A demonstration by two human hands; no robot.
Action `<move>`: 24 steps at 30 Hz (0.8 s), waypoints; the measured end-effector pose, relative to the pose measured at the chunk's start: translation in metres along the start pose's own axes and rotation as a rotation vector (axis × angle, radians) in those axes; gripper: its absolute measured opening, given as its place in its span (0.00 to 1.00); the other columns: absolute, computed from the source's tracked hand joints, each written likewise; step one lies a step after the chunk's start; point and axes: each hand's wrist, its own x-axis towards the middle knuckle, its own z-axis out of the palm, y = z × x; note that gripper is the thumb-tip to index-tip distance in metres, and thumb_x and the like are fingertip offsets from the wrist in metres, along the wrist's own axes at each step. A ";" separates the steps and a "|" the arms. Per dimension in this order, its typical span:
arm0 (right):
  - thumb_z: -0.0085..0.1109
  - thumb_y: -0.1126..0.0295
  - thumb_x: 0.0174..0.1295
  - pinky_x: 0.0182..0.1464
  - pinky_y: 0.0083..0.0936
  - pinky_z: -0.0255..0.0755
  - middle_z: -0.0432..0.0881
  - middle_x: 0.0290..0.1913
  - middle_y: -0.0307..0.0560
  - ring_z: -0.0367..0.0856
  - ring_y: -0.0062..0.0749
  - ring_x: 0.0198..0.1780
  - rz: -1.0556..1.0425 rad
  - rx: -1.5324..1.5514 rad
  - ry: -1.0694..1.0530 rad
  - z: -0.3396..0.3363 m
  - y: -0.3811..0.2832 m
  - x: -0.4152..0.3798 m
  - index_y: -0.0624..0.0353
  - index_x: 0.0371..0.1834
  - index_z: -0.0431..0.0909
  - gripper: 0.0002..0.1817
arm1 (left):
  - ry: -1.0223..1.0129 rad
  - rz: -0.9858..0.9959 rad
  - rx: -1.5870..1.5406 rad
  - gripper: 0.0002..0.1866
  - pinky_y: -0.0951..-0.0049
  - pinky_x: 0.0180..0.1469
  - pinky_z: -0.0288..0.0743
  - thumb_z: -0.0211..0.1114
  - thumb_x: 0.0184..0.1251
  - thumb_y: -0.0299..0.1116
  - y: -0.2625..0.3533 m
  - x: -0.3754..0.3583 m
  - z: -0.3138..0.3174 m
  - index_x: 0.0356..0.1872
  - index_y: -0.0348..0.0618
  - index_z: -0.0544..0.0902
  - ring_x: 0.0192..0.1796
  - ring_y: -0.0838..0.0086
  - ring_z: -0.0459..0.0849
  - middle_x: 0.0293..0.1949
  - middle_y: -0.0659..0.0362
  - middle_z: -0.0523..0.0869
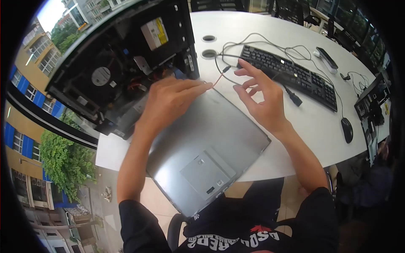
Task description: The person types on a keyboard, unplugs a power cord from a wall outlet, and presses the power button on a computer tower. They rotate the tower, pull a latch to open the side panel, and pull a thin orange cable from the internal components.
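My left hand [171, 99] is closed in a pinch on a thin orange cable [218, 79], whose end carries a small dark connector. It reaches across the front of an opened computer tower [101, 76], with wires and a labelled drive showing inside. My right hand [265, 97] hovers to the right of the cable end, thumb and fingers apart, holding nothing. Below both hands, a flat grey metal side panel [206, 126] lies on the white table [257, 166], its near corner jutting past the edge. The left hand hides part of the tower's interior.
A black keyboard [291, 74] with trailing cords lies beyond my right hand, near a power cord plug [294, 99]. A mouse [346, 130] sits at the right. Two round cable holes are at the back. Another opened computer [373, 111] stands at far right.
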 end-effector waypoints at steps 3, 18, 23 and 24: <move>0.74 0.76 0.63 0.36 0.22 0.80 0.91 0.49 0.43 0.89 0.25 0.37 -0.107 -0.059 -0.023 -0.002 0.009 -0.010 0.52 0.70 0.80 0.30 | -0.063 -0.002 -0.031 0.20 0.70 0.41 0.81 0.76 0.55 0.22 0.001 -0.010 -0.002 0.49 0.56 0.95 0.36 0.68 0.89 0.45 0.63 0.95; 0.75 0.80 0.59 0.31 0.19 0.78 0.91 0.42 0.40 0.89 0.22 0.33 -0.026 0.070 -0.050 0.003 0.007 -0.026 0.59 0.40 0.88 0.08 | -0.156 -0.056 -0.107 0.19 0.68 0.44 0.82 0.74 0.59 0.19 0.005 -0.018 0.004 0.50 0.51 0.95 0.41 0.65 0.91 0.44 0.59 0.95; 0.74 0.80 0.59 0.31 0.18 0.78 0.91 0.41 0.38 0.88 0.20 0.33 -0.084 0.080 -0.088 0.002 0.010 -0.028 0.58 0.37 0.88 0.06 | -0.159 -0.207 -0.186 0.19 0.70 0.42 0.83 0.73 0.62 0.18 0.011 -0.017 0.004 0.52 0.50 0.94 0.41 0.66 0.93 0.46 0.56 0.95; 0.74 0.80 0.60 0.32 0.18 0.78 0.91 0.41 0.38 0.88 0.20 0.33 -0.092 0.081 -0.096 0.001 0.010 -0.028 0.58 0.37 0.88 0.06 | -0.156 -0.182 -0.181 0.19 0.70 0.42 0.84 0.73 0.62 0.18 0.010 -0.017 0.005 0.52 0.50 0.94 0.42 0.66 0.93 0.46 0.56 0.95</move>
